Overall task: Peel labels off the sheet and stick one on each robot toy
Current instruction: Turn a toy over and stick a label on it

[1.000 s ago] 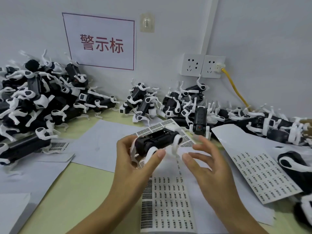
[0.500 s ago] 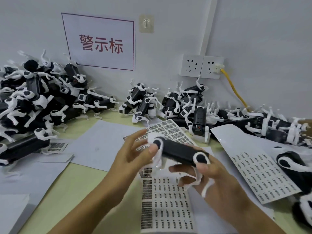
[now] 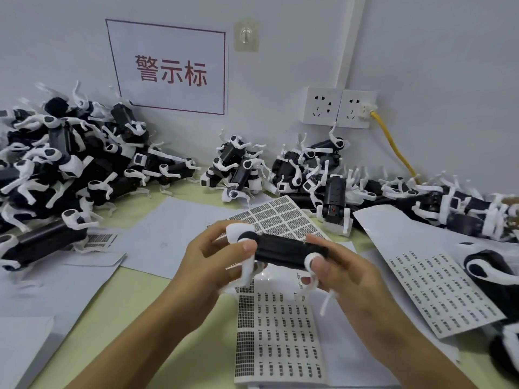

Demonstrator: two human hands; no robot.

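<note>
A pale yellow-green worktop (image 3: pixel 179 318) runs up to a grey wall carrying a white sign (image 3: pixel 171 67) with red characters, a clear adhesive hook (image 3: pixel 246 35) and a pair of white sockets (image 3: pixel 338 109), a yellow cable (image 3: pixel 393 144) plugged into the right-hand one. Above the middle of the worktop I hold one black-bodied robot toy (image 3: pixel 283 249) lying roughly level, white legs hanging below it. My left hand (image 3: pixel 213 265) grips its left end, thumb laid over the black joint and fingers wrapped behind the white leg part. My right hand (image 3: pixel 345 273) grips its right end, thumb pressed on the white joint, fingers curled behind the body. Directly beneath my hands, toward the near edge, lies a label sheet (image 3: pixel 280 335) printed with rows of small dark labels; a second label sheet (image 3: pixel 443 290) lies toward the right edge, and a sheet of barcode labels (image 3: pixel 280 217) shows just beyond my fingers. Plain white backing papers (image 3: pixel 174 234) are spread across the left and centre. A heap of black-and-white robot toys (image 3: pixel 61 169) fills the far left corner; a smaller cluster (image 3: pixel 238 169) sits at the middle of the far edge, and a further row of toys (image 3: pixel 421 200) stretches along the far edge to the right.
</note>
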